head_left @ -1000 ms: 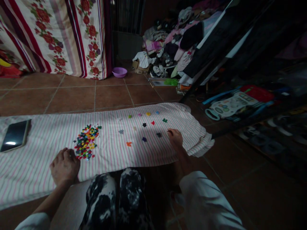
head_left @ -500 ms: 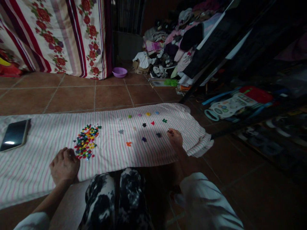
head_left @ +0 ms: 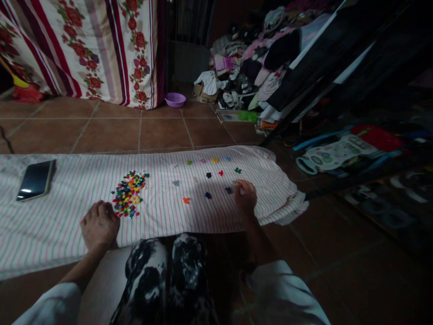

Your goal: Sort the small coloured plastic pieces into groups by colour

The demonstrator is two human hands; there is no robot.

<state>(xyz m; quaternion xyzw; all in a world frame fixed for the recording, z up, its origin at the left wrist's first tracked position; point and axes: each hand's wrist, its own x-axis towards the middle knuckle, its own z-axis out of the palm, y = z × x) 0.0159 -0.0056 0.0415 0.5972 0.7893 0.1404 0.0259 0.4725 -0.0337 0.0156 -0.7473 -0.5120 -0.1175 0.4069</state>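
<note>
My left hand [head_left: 99, 224] rests on the striped cloth with its fingers loosely bent and apart, holding nothing I can see. Just beyond its fingertips lies a mixed pile of small coloured pieces [head_left: 130, 194]. My right hand [head_left: 245, 195] is over the cloth farther right, its fingers curled together; what they hold, if anything, is hidden. Beside those fingers sits a dark grey cluster [head_left: 229, 190]. Small single-colour clusters are spread between the hands, among them orange [head_left: 186, 200], navy [head_left: 208, 195], black [head_left: 209, 175], red [head_left: 221, 173] and green [head_left: 238, 170].
A phone [head_left: 35, 180] lies at the left of the striped cloth [head_left: 162, 216]. Beyond are a floral curtain [head_left: 111, 54], a purple basin [head_left: 175, 99] and a heap of clothes [head_left: 250, 63] on the tiled floor. A dark slanting frame bar [head_left: 324, 192] meets the cloth's right end.
The view has shifted slightly left. My right hand has moved a little left on the cloth, and the brown pieces seen at its fingertips are now out of sight. My left hand stays beside the pile.
</note>
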